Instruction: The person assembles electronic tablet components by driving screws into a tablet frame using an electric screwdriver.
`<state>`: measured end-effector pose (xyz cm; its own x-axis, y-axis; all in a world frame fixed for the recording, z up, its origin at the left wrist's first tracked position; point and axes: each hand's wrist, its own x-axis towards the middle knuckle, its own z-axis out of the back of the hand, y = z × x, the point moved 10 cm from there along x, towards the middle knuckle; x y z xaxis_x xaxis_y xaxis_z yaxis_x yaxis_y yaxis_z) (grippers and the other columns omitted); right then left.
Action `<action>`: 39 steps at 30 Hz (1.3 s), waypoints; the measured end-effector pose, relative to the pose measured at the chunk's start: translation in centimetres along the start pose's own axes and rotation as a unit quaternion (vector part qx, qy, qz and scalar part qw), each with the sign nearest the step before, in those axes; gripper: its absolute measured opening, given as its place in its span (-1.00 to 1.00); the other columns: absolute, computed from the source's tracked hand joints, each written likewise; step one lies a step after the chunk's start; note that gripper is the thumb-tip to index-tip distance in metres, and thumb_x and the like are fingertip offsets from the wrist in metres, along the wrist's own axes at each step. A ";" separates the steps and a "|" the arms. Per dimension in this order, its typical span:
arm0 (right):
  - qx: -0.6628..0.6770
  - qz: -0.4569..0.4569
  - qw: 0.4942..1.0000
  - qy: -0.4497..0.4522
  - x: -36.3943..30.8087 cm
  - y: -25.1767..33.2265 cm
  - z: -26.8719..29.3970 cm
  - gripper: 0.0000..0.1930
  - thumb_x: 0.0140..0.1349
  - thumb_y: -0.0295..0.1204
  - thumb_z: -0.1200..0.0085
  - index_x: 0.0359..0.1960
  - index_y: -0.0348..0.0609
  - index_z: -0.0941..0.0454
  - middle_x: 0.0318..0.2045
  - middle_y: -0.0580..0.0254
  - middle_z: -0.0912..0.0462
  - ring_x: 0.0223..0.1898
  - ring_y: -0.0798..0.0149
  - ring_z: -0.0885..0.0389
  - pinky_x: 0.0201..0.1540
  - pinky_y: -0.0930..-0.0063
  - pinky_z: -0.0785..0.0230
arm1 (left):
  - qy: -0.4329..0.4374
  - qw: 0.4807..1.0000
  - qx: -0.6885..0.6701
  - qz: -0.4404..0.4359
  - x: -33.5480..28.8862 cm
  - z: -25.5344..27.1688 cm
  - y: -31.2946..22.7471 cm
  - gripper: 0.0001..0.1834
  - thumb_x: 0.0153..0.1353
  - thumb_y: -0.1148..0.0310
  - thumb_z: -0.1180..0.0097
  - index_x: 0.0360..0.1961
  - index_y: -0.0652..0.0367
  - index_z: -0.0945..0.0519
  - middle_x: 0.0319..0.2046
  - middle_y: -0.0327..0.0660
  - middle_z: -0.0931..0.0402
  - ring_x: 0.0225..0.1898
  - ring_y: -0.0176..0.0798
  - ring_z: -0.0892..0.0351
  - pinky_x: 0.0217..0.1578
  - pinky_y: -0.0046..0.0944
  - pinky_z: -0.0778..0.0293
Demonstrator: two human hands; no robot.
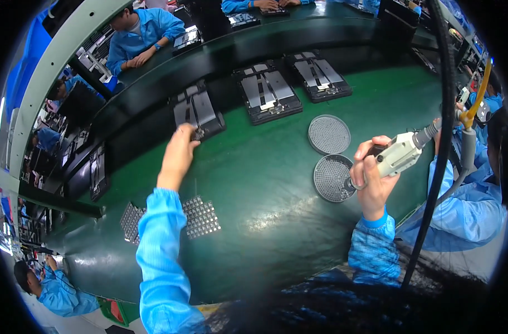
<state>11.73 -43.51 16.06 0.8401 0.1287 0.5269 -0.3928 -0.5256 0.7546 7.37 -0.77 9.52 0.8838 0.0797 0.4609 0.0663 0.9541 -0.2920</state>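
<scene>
My right hand [375,181] is wrapped round a pale electric screwdriver [400,156], its tip pointing down-left into a round dish of small parts [333,179]. A second round dish [329,134], grey and perforated-looking, sits just beyond it. My left hand [179,153] reaches forward, its fingers closed on the near edge of an opened tablet-like device [197,111] with dark grey panels and black strips inside. The fingertips are partly hidden against that edge. Two similar opened devices, a middle one [267,93] and a right one [318,77], lie to its right.
Sheets of small metallic pieces [203,217] lie beside and partly behind my left sleeve on the green bench mat [265,178]. A dark cable [432,183] hangs at the right. Close by on the right sits a person in blue [465,206]; others work across a raised black ledge [226,47].
</scene>
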 end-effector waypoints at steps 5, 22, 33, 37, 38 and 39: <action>-0.026 -0.012 1.000 -0.012 0.4 -1.1 2.0 -0.65 0.30 -0.56 -0.08 0.09 -0.20 -0.31 -0.29 0.05 -0.53 -0.69 0.54 -0.26 -0.68 0.63 -0.16 | -0.052 0.999 -0.015 0.000 5.0 0.1 -7.3 -0.27 -0.04 0.21 -0.44 0.17 0.16 -0.43 0.10 0.11 -0.38 0.11 0.17 -0.41 0.14 -0.04 -0.39; -0.063 0.029 0.994 -0.083 0.6 -3.8 4.4 -0.57 0.23 -0.66 -0.08 0.13 -0.19 -0.31 -0.28 0.07 -0.53 -0.71 0.51 -0.27 -0.68 0.58 -0.20 | -0.111 0.833 -0.457 0.293 8.1 -11.5 -4.5 -0.52 0.32 0.23 -0.16 0.08 0.43 -0.45 -0.02 0.05 -0.53 0.03 -0.08 -0.57 0.03 -0.20 -0.54; -0.092 0.004 0.992 -0.086 0.5 -4.7 4.7 -0.58 0.16 -0.70 -0.13 0.06 -0.26 -0.33 -0.39 0.10 -0.55 -0.64 0.51 -0.37 -0.65 0.63 -0.20 | -0.008 0.634 -0.663 0.397 -4.8 -8.4 -10.4 -0.66 0.36 0.33 -0.10 0.00 0.40 -0.48 -0.08 -0.06 -0.58 -0.08 -0.13 -0.64 0.08 -0.22 -0.55; -0.083 0.001 0.994 -0.074 0.8 -4.8 4.0 -0.57 0.15 -0.69 -0.15 0.05 -0.26 -0.34 -0.40 0.13 -0.55 -0.64 0.51 -0.36 -0.65 0.64 -0.18 | -0.008 0.632 -0.609 0.479 -12.7 -5.0 -12.1 -0.65 0.37 0.36 -0.07 0.07 0.35 -0.41 -0.07 -0.05 -0.58 -0.16 -0.13 -0.68 -0.01 -0.18 -0.59; -0.084 -0.001 0.994 -0.076 0.9 -4.8 4.2 -0.57 0.15 -0.69 -0.15 0.05 -0.26 -0.34 -0.40 0.13 -0.55 -0.64 0.51 -0.36 -0.65 0.64 -0.18 | 0.000 0.616 -0.604 0.505 -14.1 -5.0 -12.9 -0.66 0.38 0.37 -0.06 0.09 0.32 -0.40 -0.07 -0.07 -0.59 -0.16 -0.17 -0.67 -0.03 -0.18 -0.61; -0.086 -0.003 0.994 -0.073 0.9 -5.0 4.0 -0.57 0.15 -0.69 -0.15 0.05 -0.26 -0.34 -0.40 0.13 -0.55 -0.64 0.51 -0.36 -0.65 0.64 -0.18 | 0.006 0.614 -0.617 0.492 -15.5 -5.2 -13.4 -0.61 0.38 0.39 -0.06 0.15 0.32 -0.35 -0.08 -0.12 -0.59 -0.16 -0.22 -0.66 -0.02 -0.14 -0.61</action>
<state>15.96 -44.11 11.15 0.8826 0.0012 0.4700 -0.4358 -0.3727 0.8193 -4.84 -16.27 1.91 0.7794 0.4334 -0.4525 -0.2087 -0.5013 -0.8397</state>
